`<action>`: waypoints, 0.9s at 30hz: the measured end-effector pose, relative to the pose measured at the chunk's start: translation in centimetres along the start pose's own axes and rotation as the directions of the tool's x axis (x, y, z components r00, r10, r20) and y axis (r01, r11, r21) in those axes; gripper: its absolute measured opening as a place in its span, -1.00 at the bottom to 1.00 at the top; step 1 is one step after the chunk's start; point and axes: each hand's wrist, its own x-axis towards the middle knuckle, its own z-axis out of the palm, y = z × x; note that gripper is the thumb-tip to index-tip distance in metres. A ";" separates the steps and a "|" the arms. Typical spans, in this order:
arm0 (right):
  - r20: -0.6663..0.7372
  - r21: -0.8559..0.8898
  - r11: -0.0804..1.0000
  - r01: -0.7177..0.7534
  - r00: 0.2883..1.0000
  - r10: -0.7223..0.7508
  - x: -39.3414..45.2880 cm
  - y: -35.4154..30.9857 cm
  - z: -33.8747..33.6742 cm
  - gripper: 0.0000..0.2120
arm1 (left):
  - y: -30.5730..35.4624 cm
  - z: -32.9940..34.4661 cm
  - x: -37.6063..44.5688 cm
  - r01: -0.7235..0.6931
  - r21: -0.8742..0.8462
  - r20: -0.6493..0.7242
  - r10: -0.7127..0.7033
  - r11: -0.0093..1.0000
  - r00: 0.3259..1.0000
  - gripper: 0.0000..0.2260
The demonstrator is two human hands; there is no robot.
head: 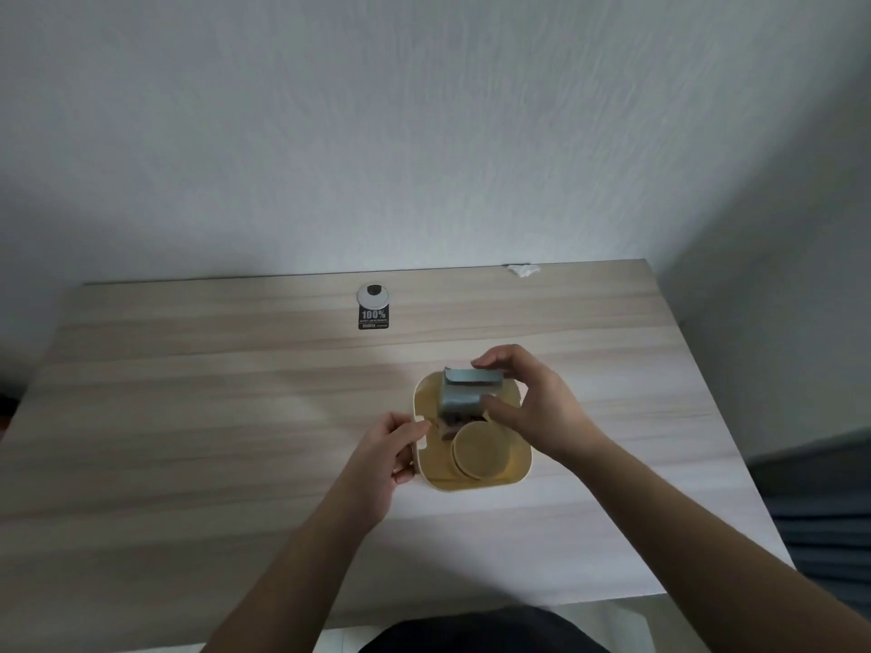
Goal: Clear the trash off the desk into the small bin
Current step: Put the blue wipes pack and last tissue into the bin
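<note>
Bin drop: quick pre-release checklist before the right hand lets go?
1. Small bin steadied: ok, left hand grips its left rim.
2. Grey packet held: ok, right hand pinches it.
3. Packet over the opening: ok, above the bin's far half.
4. Room inside: cannot tell; round flap and dark scraps hide the depth.
5. Desk cleared: not ok, white crumpled scrap lies at the far edge.
</note>
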 end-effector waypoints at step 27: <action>0.226 -0.694 0.564 0.447 0.879 -0.419 -1.5 -1.8 5.4 -0.64 | 2.0 -3.4 -0.9 -0.065 0.033 0.013 0.065 0.997 0.998 -0.78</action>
